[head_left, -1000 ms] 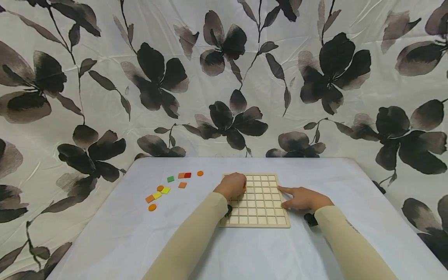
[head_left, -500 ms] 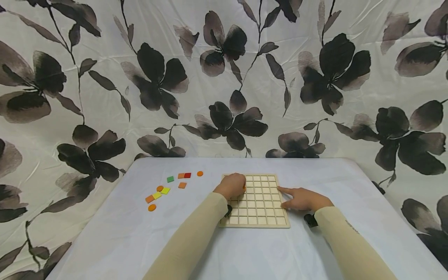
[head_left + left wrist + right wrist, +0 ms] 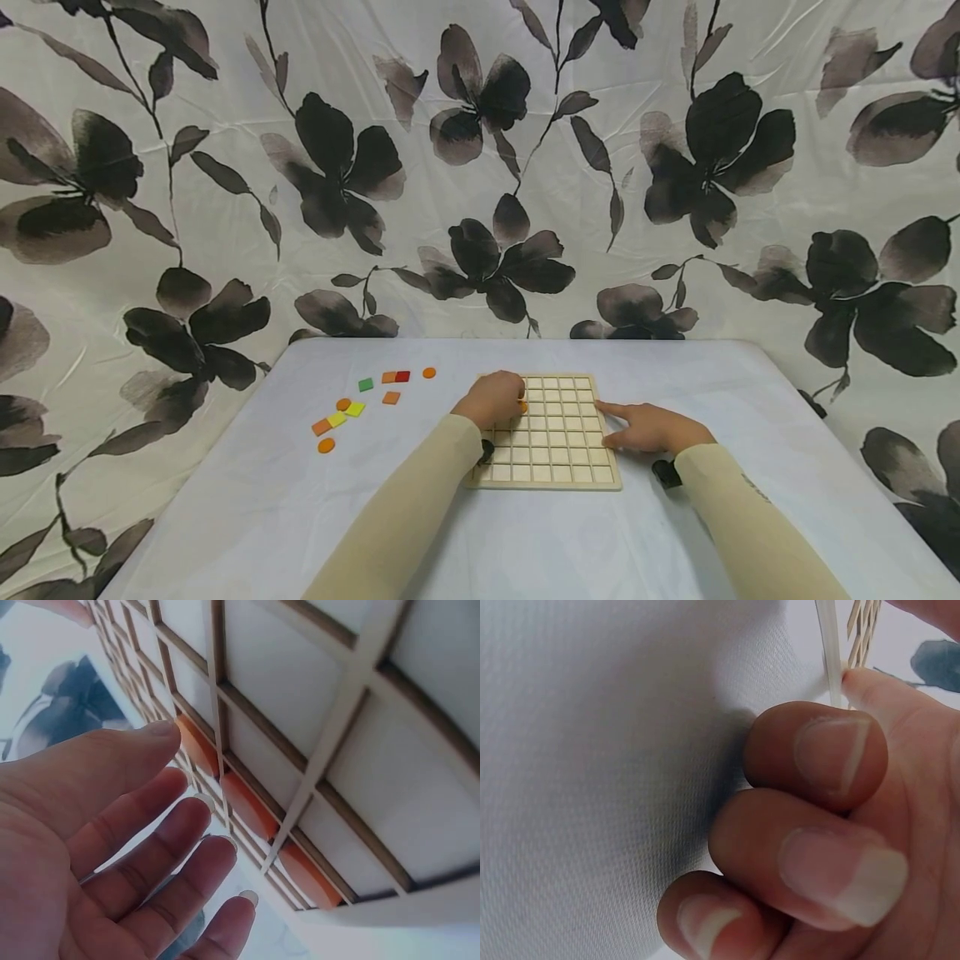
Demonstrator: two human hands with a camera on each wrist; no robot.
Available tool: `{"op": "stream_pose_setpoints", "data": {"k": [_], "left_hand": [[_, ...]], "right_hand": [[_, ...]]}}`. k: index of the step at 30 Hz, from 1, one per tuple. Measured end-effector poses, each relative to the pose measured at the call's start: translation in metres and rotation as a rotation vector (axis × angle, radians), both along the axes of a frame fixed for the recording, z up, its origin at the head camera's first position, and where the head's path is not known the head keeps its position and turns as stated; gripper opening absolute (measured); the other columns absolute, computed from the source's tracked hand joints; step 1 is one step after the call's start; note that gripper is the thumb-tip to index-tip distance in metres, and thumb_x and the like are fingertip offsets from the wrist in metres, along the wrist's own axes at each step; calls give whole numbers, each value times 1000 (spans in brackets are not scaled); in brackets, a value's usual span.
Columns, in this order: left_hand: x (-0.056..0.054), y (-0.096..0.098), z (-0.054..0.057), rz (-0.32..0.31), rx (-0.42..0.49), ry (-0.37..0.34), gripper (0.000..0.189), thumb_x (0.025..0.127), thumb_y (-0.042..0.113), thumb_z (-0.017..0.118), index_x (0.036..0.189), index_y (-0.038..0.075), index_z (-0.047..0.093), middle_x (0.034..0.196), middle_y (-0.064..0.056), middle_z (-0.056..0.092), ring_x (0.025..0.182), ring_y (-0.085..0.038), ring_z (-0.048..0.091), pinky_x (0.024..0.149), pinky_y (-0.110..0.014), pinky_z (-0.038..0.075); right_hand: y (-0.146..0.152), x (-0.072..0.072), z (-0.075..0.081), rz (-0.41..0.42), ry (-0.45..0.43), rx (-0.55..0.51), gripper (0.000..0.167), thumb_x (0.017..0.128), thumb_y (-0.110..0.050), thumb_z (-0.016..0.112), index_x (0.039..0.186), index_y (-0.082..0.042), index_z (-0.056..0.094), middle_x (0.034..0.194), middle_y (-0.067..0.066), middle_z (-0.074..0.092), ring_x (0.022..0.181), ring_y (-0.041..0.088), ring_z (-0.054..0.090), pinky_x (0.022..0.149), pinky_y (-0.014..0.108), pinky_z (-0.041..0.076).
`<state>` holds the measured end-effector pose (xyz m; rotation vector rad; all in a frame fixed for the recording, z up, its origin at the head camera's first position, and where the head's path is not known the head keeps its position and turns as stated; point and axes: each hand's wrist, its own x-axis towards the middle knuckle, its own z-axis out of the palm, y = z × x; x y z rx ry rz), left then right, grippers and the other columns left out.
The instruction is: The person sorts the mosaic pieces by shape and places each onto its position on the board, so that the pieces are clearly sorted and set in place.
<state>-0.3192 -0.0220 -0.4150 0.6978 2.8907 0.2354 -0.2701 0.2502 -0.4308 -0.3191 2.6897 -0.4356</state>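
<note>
A pale cloth with dark flowers (image 3: 480,262) hangs behind the white-covered table (image 3: 517,542) I watch. On it lies a pale wooden grid board (image 3: 551,433). The left hand (image 3: 491,398), fingers loosely apart, has its thumb at an orange disc (image 3: 198,747) in a cell, in line with two more orange discs (image 3: 247,806). The right hand (image 3: 651,427), index finger and thumb spread, touches the board's right edge.
</note>
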Motion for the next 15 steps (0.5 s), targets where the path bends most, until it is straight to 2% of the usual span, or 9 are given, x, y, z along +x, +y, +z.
{"op": "stream_pose_setpoints", "data": {"k": [5, 8, 12, 15], "left_hand": [[0, -7, 3, 12, 17, -6, 9, 92, 19, 65, 83, 15, 66, 83, 3, 64, 70, -11, 49, 66, -29, 42], [2, -11, 5, 29, 9, -14, 9, 93, 19, 64, 94, 12, 69, 95, 1, 68, 81, -13, 58, 72, -30, 48], [3, -20, 6, 50, -1, -9, 23, 92, 22, 65, 112, 11, 69, 115, -2, 68, 105, -19, 63, 88, -36, 52], [4, -28, 6, 70, 3, 0, 25, 92, 22, 66, 114, 10, 69, 117, -3, 68, 108, -20, 62, 91, -38, 51]], "right_hand": [[-1, 0, 2, -5, -3, 5, 73, 87, -49, 62, 151, -28, 34, 147, 21, 44, 137, 45, 37, 104, 63, 32], [-2, 1, 2, -12, -12, 0, 74, 87, -48, 62, 152, -26, 33, 148, 22, 43, 137, 45, 36, 105, 63, 32], [-3, 3, 3, -13, -21, -9, 74, 88, -47, 62, 152, -25, 33, 148, 24, 42, 137, 46, 37, 105, 63, 32], [-3, 3, 5, -7, -22, -12, 74, 88, -47, 62, 152, -25, 32, 148, 24, 41, 137, 45, 37, 106, 62, 32]]}}
